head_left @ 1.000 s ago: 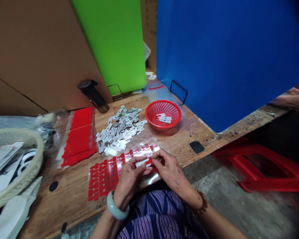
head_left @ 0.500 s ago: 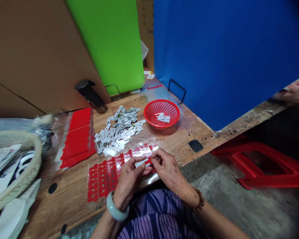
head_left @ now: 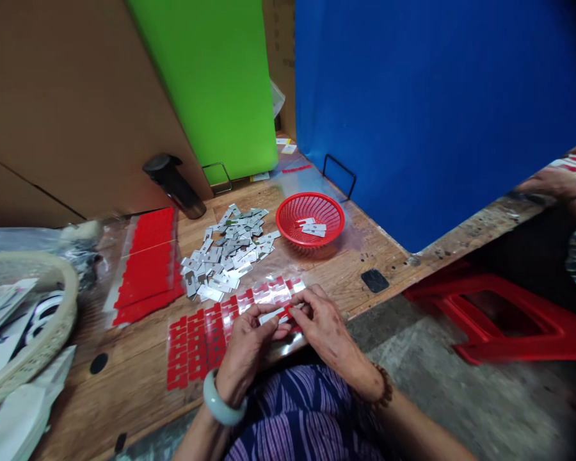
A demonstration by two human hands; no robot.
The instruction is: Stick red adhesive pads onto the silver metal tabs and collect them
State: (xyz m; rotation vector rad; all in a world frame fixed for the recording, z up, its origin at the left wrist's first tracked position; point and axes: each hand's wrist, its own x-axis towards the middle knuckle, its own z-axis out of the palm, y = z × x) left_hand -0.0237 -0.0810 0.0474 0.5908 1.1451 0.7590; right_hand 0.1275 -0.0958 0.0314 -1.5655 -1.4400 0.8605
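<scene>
My left hand point(head_left: 247, 342) and my right hand point(head_left: 322, 322) meet at the table's near edge, both pinching one small silver metal plate point(head_left: 273, 315) between the fingertips. Under them lies a clear sheet of red stickers point(head_left: 206, 336), partly bare at its right end. Behind it is a loose pile of silver metal plates point(head_left: 228, 253). A red mesh basket point(head_left: 310, 218) with a few plates inside stands to the pile's right.
A second red sticker sheet point(head_left: 148, 266) lies at the left, beside a woven basket point(head_left: 52, 320) of white parts. A black cylinder point(head_left: 173, 182) leans at the cardboard wall. Green point(head_left: 211, 83) and blue point(head_left: 436, 109) panels stand behind. Another person's hand point(head_left: 557, 186) rests far right; a red stool point(head_left: 499, 320) sits below.
My hands stay together on the small plate, with only slight finger movement. The view has drifted a little, and the other person's hand at the far right has shifted.
</scene>
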